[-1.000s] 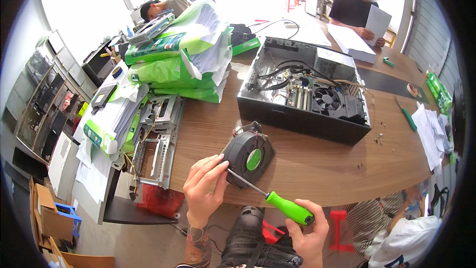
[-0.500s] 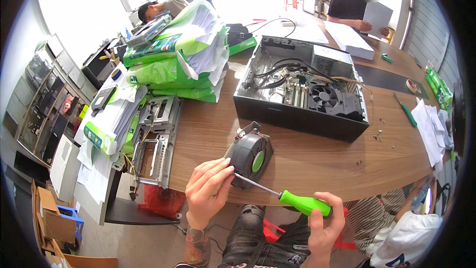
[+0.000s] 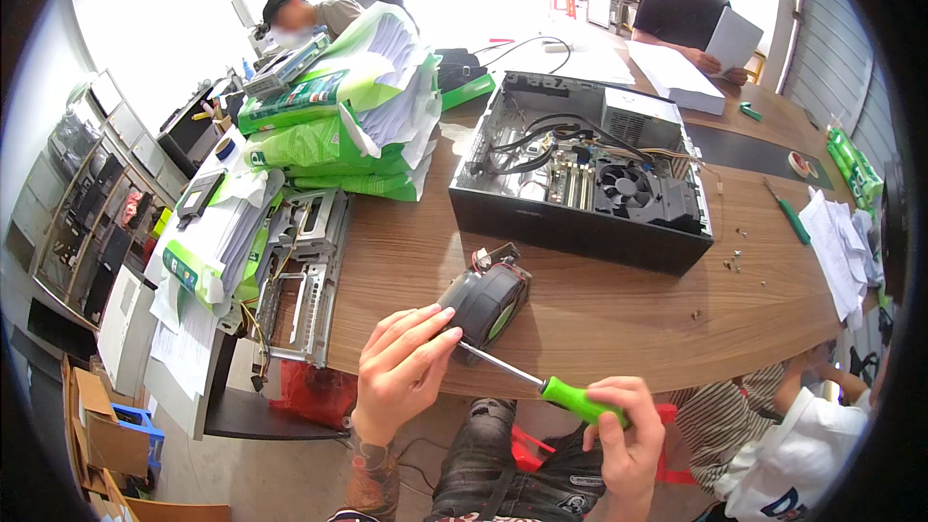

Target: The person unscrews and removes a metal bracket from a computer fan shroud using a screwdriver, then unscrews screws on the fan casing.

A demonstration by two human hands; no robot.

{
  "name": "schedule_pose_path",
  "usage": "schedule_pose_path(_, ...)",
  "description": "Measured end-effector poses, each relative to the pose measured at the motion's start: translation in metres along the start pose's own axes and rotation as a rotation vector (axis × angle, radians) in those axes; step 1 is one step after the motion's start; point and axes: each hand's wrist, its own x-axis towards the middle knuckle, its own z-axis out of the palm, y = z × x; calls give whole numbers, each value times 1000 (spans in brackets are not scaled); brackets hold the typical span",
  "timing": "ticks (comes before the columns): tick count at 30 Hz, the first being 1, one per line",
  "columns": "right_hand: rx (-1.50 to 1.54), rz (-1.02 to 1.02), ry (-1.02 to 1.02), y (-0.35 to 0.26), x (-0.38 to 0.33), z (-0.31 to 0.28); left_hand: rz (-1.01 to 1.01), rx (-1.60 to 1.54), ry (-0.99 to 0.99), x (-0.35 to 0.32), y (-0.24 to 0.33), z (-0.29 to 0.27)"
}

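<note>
A black blower fan (image 3: 486, 298) with a green round label stands tilted on the wooden table, close to its near edge. My left hand (image 3: 401, 364) grips the fan's near left side, fingers long and together; its thumb is mostly hidden. In my right hand (image 3: 626, 440) is a screwdriver (image 3: 570, 396) with a bright green handle, held by fingers and thumb. Its thin metal shaft points left, and the tip meets the fan's lower edge beside my left fingertips. Whether a screw sits there cannot be seen.
Beyond the fan sits an open computer case (image 3: 580, 232). Small screws (image 3: 732, 261) and a dark green screwdriver (image 3: 791, 217) lie to the right. A metal bracket frame (image 3: 307, 280) and paper stacks (image 3: 338, 150) stand left. Co-workers are at the far side; another person is at lower right.
The fan has tipped so its labelled face shows less. My right hand and the screwdriver have shifted slightly left, and the right fingers have curled further round the handle.
</note>
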Motion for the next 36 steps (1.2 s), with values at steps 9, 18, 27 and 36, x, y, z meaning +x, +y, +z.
schedule_pose_path(9,-126,20,46,5,1,7,-12,6,5,2,1,0)
schedule_pose_path(18,-107,-121,60,8,-4,3,5,55,-7,3,5,2)
schedule_pose_path(27,64,-197,86,11,12,-34,-46,64,31,1,5,2)
schedule_pose_path(36,442,-22,298,77,36,-76,-67,54,-25,5,14,-1)
